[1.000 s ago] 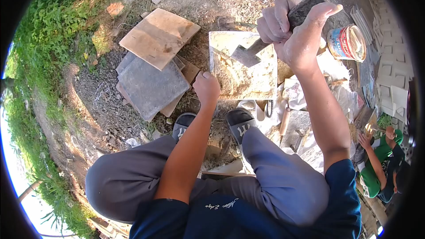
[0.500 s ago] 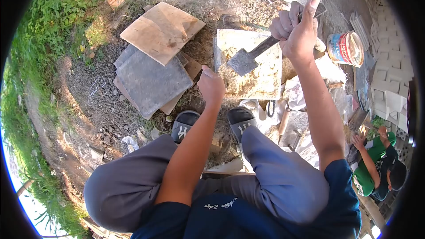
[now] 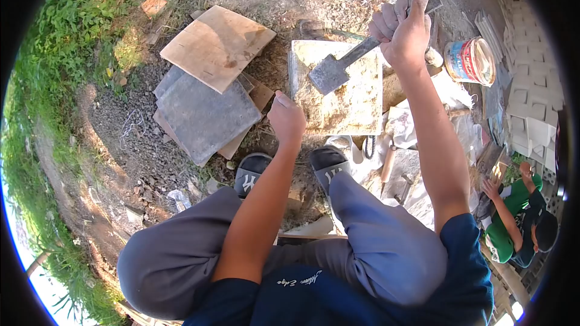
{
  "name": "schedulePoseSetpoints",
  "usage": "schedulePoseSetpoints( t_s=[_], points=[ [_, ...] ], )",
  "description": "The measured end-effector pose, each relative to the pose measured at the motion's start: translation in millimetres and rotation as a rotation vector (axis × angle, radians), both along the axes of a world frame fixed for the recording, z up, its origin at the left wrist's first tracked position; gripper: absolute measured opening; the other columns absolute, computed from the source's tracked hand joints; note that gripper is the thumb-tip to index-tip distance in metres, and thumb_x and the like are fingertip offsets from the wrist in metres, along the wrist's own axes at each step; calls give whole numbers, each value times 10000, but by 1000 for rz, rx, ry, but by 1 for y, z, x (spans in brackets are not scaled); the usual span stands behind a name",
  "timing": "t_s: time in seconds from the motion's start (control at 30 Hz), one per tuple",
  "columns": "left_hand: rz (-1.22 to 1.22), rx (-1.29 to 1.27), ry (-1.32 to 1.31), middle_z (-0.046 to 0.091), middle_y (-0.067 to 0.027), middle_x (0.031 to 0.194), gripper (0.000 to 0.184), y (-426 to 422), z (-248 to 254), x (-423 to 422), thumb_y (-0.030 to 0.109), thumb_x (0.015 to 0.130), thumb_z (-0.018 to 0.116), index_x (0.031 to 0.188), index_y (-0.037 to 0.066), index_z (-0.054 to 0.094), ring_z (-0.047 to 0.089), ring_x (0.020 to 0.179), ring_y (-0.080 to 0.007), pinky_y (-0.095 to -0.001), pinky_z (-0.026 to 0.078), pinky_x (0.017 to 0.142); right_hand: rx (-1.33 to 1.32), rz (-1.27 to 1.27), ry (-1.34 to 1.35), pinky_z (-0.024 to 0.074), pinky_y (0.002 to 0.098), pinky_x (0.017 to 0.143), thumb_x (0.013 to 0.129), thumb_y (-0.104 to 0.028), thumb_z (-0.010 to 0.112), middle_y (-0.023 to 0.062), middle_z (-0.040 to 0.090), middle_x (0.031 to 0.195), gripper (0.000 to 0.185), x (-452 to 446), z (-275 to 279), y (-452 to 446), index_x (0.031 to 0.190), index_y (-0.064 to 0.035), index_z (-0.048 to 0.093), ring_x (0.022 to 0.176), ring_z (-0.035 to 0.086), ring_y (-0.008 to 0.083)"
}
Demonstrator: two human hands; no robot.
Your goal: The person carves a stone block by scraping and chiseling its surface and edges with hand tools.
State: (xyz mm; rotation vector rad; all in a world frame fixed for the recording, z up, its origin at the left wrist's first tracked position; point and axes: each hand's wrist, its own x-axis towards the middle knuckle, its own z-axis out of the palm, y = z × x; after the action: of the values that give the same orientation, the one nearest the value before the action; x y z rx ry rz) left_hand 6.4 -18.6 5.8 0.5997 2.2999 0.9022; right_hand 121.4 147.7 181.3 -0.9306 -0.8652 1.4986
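Observation:
My right hand (image 3: 405, 33) is closed round the handle of a flat-bladed metal tool (image 3: 329, 75), thumb pointing up. The blade hangs over a pale, rough-surfaced square slab (image 3: 356, 108), whether touching it I cannot tell. Near the slab's left edge is my left hand (image 3: 286, 119), its fingers curled in; anything inside them is hidden. To its left lies a stack with a grey tile (image 3: 208, 115) and a light brown tile (image 3: 217, 45) on top.
A labelled bucket (image 3: 469, 61) stands at the right. Below it lie plastic sheeting and a wooden-handled tool (image 3: 388, 164). A co-worker (image 3: 519, 220) crouches at the lower right. Green plants (image 3: 78, 30) grow at the left, and my sandalled feet are below the slab.
The tool's blade has moved slightly left and turned over the slab as my right hand tilted. My left hand has shifted slightly, still curled. The view has shifted a little.

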Motion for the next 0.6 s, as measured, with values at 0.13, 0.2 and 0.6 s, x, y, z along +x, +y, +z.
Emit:
schedulePoseSetpoints(
  t_s=[0.13, 0.2, 0.6],
  points=[
    [28, 20, -1, 640, -325, 873, 536, 1, 4, 2, 299, 1051, 283, 887, -94, 610, 590, 865, -527, -584, 444, 790, 51, 4, -21, 127, 326, 492, 987, -664, 396, -29, 165, 537, 657, 3, 15, -1, 609, -142, 269, 489, 123, 130],
    [-28, 14, -6, 638, -332, 883, 532, 0, 4, 0, 296, 1050, 283, 891, -93, 610, 592, 877, -525, -585, 441, 795, 86, -16, -53, 130, 326, 493, 988, -669, 386, -28, 171, 535, 658, -1, 34, -10, 611, -141, 276, 491, 125, 130],
    [-28, -15, 5, 651, -342, 980, 528, 0, -4, 0, 311, 1047, 293, 1022, -92, 634, 599, 963, -527, -571, 463, 854, 359, 75, -56, 157, 287, 430, 1022, -565, 427, -46, 266, 504, 590, -19, 30, -53, 626, -143, 314, 433, 204, 85]
  ],
)
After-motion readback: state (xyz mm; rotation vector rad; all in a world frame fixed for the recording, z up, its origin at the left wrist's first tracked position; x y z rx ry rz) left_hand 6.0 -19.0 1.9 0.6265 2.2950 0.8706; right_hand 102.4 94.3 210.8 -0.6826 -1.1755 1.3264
